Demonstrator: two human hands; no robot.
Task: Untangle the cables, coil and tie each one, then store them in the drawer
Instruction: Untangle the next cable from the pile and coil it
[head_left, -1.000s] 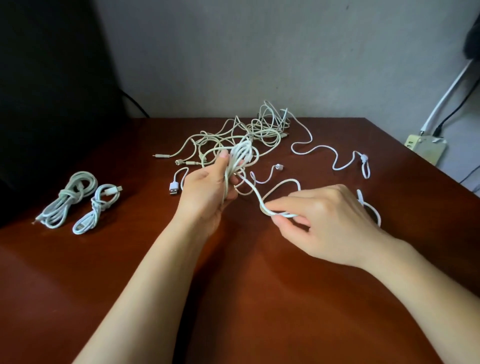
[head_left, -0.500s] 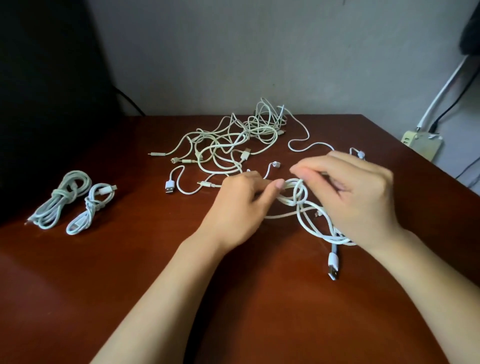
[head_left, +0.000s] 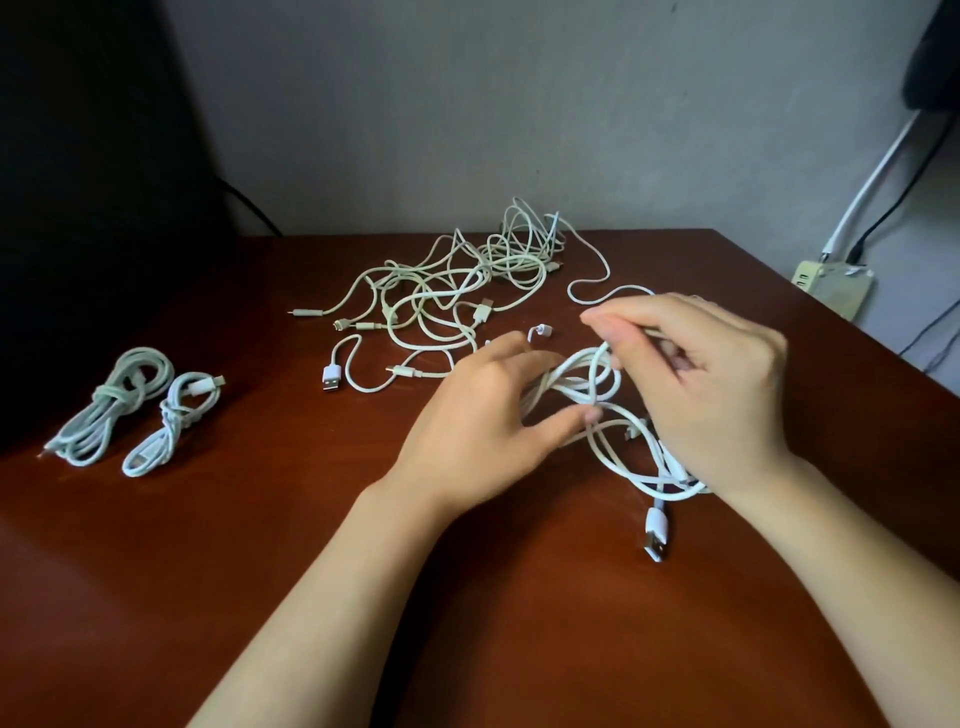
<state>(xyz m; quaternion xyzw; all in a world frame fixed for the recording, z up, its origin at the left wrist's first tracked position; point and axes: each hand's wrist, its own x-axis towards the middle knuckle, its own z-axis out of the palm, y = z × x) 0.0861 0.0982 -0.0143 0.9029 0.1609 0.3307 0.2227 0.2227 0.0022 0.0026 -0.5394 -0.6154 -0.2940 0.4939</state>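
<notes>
white cable (head_left: 613, 395) coiled, plug (head_left: 655, 535) nearward (both hands (head_left: 483, 415) gripping)

I see bare desk (head_left: 260, 571) in front; tangled cables (head_left: 447, 301) block the far middle, two tied coils (head_left: 135, 410) sit left.

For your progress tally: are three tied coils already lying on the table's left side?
No, only two tied coils lie there on the table.

Dark reddish wooden table (head_left: 260, 597), two tied cable coils (head_left: 137, 410) left, tangled white cables (head_left: 447, 296) behind.
</notes>
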